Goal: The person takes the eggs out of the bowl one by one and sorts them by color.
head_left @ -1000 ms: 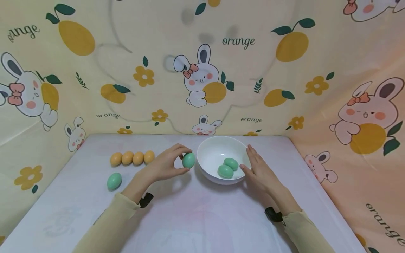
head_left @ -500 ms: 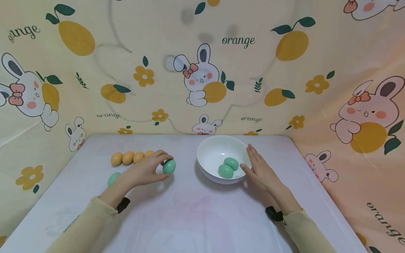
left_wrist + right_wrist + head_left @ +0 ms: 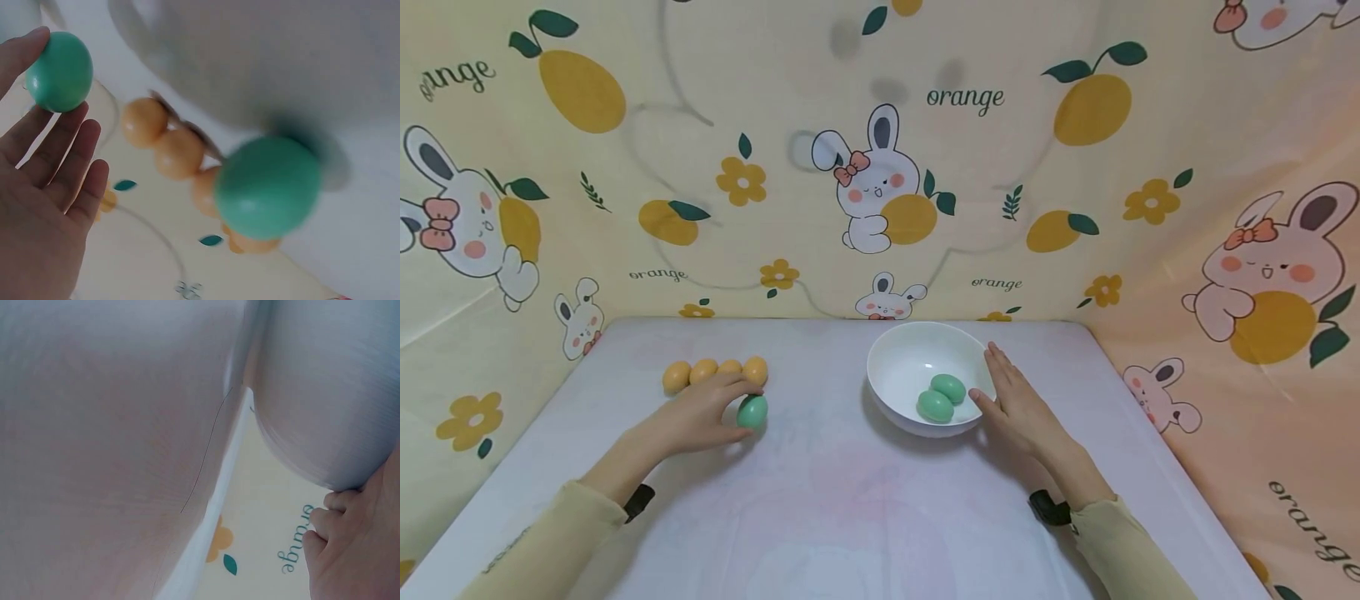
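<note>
My left hand [image 3: 688, 418] pinches a green egg [image 3: 752, 412] between thumb and fingertips, left of the table's middle. In the left wrist view, another green egg [image 3: 270, 187] lies on the table; the hand and forearm hide it in the head view. Two more green eggs [image 3: 935, 407] rest together inside a white bowl [image 3: 895, 367]. Against the bowl's right side lies my right hand [image 3: 1026, 421], its fingers straight. The right wrist view shows those fingertips at the bowl's outer wall [image 3: 331, 394].
A row of several orange eggs [image 3: 677, 377] sits just behind my left hand, partly covered by it. The white tabletop [image 3: 880, 517] ends at a curtain [image 3: 880, 292] printed with rabbits and oranges.
My left hand has carried the green egg leftward, away from the bowl and in front of the orange row. The other green egg on the table is now covered. My right hand stays put.
</note>
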Demonstrator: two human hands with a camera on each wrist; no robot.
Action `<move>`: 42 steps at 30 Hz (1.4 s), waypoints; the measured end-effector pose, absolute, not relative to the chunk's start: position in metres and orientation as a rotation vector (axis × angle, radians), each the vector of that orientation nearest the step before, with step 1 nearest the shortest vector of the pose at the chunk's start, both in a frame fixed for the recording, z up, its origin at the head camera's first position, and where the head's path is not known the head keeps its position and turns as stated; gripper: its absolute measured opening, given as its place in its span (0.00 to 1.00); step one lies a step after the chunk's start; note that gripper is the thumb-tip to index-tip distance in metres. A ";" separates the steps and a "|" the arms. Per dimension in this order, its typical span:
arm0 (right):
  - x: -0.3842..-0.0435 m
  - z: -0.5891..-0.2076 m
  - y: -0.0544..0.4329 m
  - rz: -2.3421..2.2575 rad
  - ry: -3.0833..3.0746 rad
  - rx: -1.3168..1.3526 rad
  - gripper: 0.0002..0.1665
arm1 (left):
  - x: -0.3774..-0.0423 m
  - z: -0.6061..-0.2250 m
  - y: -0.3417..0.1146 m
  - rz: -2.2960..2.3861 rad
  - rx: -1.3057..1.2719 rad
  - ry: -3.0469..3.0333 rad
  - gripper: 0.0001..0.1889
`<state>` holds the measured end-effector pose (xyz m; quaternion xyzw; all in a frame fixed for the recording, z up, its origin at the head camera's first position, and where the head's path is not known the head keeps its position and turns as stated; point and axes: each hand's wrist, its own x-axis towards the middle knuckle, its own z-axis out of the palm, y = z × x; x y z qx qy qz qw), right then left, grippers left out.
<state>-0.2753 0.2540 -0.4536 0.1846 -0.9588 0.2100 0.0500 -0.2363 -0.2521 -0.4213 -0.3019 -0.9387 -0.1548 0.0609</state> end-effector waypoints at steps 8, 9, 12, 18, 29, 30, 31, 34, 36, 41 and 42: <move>-0.276 -0.454 0.254 0.637 -2.912 0.560 0.51 | -0.233 -0.431 -0.278 -0.516 -0.797 -2.915 0.28; -0.276 -0.454 0.254 0.638 -2.914 0.560 0.51 | -0.233 -0.432 -0.281 -0.523 -0.793 -2.919 0.28; -0.275 -0.454 0.254 0.644 -2.922 0.555 0.51 | -0.231 -0.435 -0.290 -0.538 -0.776 -2.937 0.27; -0.274 -0.453 0.253 0.644 -2.921 0.555 0.51 | -0.227 -0.438 -0.304 -0.570 -0.706 -2.972 0.27; -0.275 -0.453 0.253 0.633 -2.917 0.554 0.51 | -0.224 -0.439 -0.315 -0.573 -0.671 -2.989 0.28; -0.275 -0.453 0.253 0.630 -2.917 0.552 0.50 | -0.224 -0.439 -0.316 -0.570 -0.675 -2.986 0.28; -0.275 -0.453 0.253 0.630 -2.918 0.551 0.50 | -0.223 -0.438 -0.316 -0.571 -0.679 -2.983 0.28; -0.275 -0.453 0.253 0.627 -2.920 0.549 0.50 | -0.222 -0.437 -0.316 -0.578 -0.688 -2.979 0.29; -0.274 -0.453 0.253 0.632 -2.919 0.551 0.51 | -0.221 -0.437 -0.317 -0.583 -0.680 -2.990 0.29; -0.273 -0.453 0.253 0.643 -2.907 0.560 0.51 | -0.222 -0.439 -0.318 -0.592 -0.640 -3.026 0.29; -0.273 -0.453 0.253 0.643 -2.906 0.560 0.51 | -0.222 -0.439 -0.318 -0.592 -0.640 -3.029 0.29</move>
